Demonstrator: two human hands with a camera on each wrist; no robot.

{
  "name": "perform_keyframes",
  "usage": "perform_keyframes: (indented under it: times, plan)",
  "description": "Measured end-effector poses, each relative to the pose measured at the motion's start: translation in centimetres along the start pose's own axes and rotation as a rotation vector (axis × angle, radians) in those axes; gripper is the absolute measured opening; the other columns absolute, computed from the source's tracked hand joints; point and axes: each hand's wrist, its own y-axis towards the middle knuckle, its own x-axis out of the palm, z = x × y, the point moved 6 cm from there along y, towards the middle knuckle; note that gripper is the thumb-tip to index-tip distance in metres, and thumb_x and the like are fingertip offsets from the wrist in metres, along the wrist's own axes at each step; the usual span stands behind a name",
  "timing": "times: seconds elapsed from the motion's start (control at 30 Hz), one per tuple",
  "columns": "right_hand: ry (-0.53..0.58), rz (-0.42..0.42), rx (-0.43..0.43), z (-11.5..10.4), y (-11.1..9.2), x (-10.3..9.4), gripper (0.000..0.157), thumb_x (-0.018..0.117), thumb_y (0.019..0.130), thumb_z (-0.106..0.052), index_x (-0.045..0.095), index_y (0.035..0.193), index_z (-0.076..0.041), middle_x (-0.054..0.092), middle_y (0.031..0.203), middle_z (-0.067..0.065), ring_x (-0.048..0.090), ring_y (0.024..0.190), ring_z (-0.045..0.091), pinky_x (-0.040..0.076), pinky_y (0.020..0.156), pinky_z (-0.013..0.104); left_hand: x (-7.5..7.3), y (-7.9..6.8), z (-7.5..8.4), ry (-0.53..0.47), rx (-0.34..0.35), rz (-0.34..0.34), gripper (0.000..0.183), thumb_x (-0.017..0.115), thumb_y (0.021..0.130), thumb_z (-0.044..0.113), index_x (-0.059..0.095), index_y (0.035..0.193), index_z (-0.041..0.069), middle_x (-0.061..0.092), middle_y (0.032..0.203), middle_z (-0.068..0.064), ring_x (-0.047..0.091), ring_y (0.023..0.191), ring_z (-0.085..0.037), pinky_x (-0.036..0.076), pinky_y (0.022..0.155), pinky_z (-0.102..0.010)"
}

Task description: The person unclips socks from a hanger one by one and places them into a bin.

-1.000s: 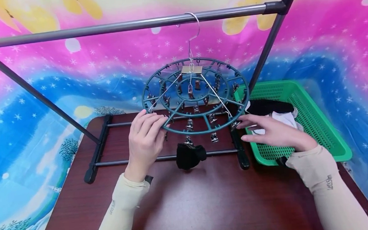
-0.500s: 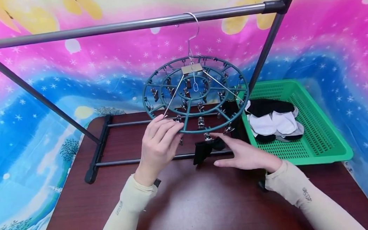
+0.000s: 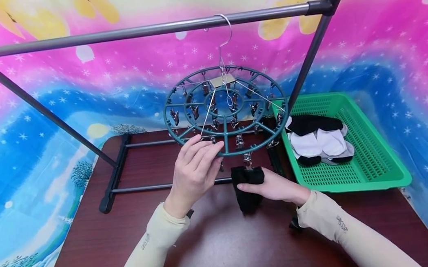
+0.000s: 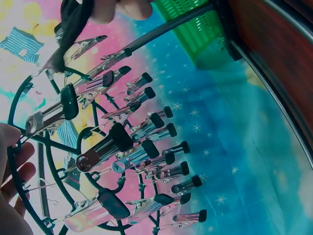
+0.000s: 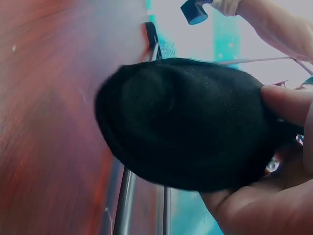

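Note:
My left hand (image 3: 194, 173) pinches the front rim of a round green clip hanger (image 3: 233, 152), whose metal hook hangs over the rack's top bar. Several metal clips (image 4: 105, 147) with dark tips dangle from its rings in the left wrist view. A black sock (image 3: 248, 201) hangs from a clip at the front of the hanger. Around the sock's upper part my right hand (image 3: 281, 186) holds on, thumb in front and the other fingers behind. Close up in the right wrist view, the black sock (image 5: 181, 127) covers much of the scene behind it.
A metal rack (image 3: 148, 29) stands on the dark red table (image 3: 228, 247). To the right, a green basket (image 3: 382, 176) contains black, white and grey socks (image 3: 319, 143). A patterned cloth (image 3: 129, 69) covers the wall behind.
The hanger has turned, bringing the black sock rightward, with my left hand moving right along with it. My right hand has come left and down from the rim and taken hold of the sock.

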Motion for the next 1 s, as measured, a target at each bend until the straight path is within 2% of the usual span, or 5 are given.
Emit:
perform_keyframes:
  times: [0.17, 0.3, 0.73, 0.87, 1.0]
  plan:
    - [0.028, 0.068, 0.078, 1.0, -1.2, -1.2, 0.062, 0.066, 0.101, -0.043, 0.05, 0.15, -0.008, 0.06, 0.142, 0.013, 0.057, 0.125, 0.026, 0.043, 0.109, 0.047, -0.2, -0.1, -0.2, 0.001, -0.022, 0.025, 0.025, 0.064, 0.102, 0.017, 0.071, 0.122, 0.004, 0.076, 0.107, -0.01, 0.069, 0.106, -0.027, 0.049, 0.111, -0.045]
    - [-0.02, 0.088, 0.052, 1.2, -2.1, -2.2, 0.069, 0.067, 0.101, -0.042, 0.043, 0.156, -0.008, 0.056, 0.148, 0.016, 0.059, 0.126, 0.026, 0.044, 0.11, 0.049, -0.2, -0.2, -0.4, 0.0, -0.04, 0.047, 0.025, 0.063, 0.1, 0.015, 0.071, 0.121, 0.004, 0.076, 0.106, -0.01, 0.069, 0.107, -0.027, 0.049, 0.112, -0.046]
    - [-0.323, 0.158, -0.081, 0.2, -5.3, -6.2, 0.042, 0.069, 0.1, -0.036, 0.067, 0.136, -0.017, 0.072, 0.116, -0.003, 0.06, 0.093, 0.012, 0.049, 0.082, 0.025, -0.2, -1.0, -1.0, 0.066, -0.074, 0.1, 0.031, 0.067, 0.093, 0.014, 0.071, 0.123, 0.006, 0.073, 0.117, -0.01, 0.065, 0.112, -0.032, 0.047, 0.111, -0.05]
    - [-0.362, 0.133, -0.073, -0.1, -5.8, -6.3, 0.04, 0.069, 0.1, -0.038, 0.066, 0.135, -0.017, 0.069, 0.101, -0.005, 0.058, 0.087, 0.01, 0.047, 0.076, 0.026, -0.2, -1.2, -0.2, 0.111, 0.027, 0.183, 0.032, 0.068, 0.09, 0.013, 0.07, 0.122, 0.007, 0.072, 0.119, -0.009, 0.064, 0.112, -0.03, 0.048, 0.107, -0.046]
    - [-0.365, 0.113, -0.085, -0.2, -5.9, -6.2, 0.04, 0.069, 0.1, -0.038, 0.064, 0.134, -0.018, 0.068, 0.104, -0.004, 0.059, 0.09, 0.011, 0.049, 0.079, 0.027, 0.1, -1.7, 1.6, 0.135, 0.264, 0.298, 0.026, 0.067, 0.089, 0.011, 0.072, 0.114, 0.008, 0.072, 0.112, -0.006, 0.064, 0.102, -0.024, 0.053, 0.092, -0.036]
